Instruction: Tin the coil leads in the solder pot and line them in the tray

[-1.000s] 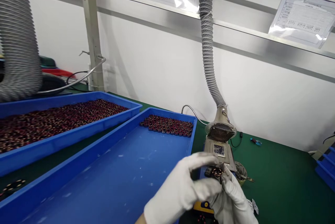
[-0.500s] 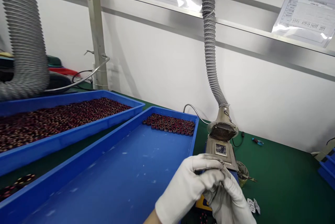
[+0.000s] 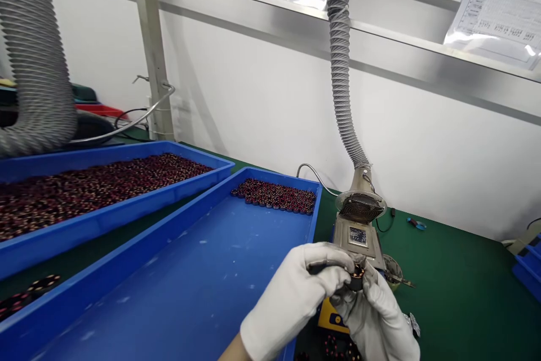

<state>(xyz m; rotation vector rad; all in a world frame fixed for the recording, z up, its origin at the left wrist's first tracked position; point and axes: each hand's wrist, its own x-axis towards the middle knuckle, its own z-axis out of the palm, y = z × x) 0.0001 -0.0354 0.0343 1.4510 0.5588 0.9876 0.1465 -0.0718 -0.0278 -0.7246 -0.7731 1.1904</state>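
Note:
Both hands wear white gloves and meet at the lower middle of the head view. My left hand (image 3: 296, 293) and my right hand (image 3: 376, 316) pinch one small dark wound coil (image 3: 357, 277) between their fingertips, just in front of the solder pot (image 3: 358, 237). The near blue tray (image 3: 203, 259) lies left of the hands and holds a row of dark red coils (image 3: 274, 196) at its far end. More coils (image 3: 338, 347) lie on the mat under my hands.
A second blue tray (image 3: 127, 209), heaped with coils, stands at the left. A grey fume hose (image 3: 342, 68) drops to the extractor hood (image 3: 361, 206); a larger hose (image 3: 36, 57) hangs far left. The green mat (image 3: 456, 293) stretches right, with blue trays (image 3: 528, 265) at its edge.
The hands have stayed together, shifting slightly; the coil, hidden half a second ago, shows again between the fingertips. The view has tilted a little.

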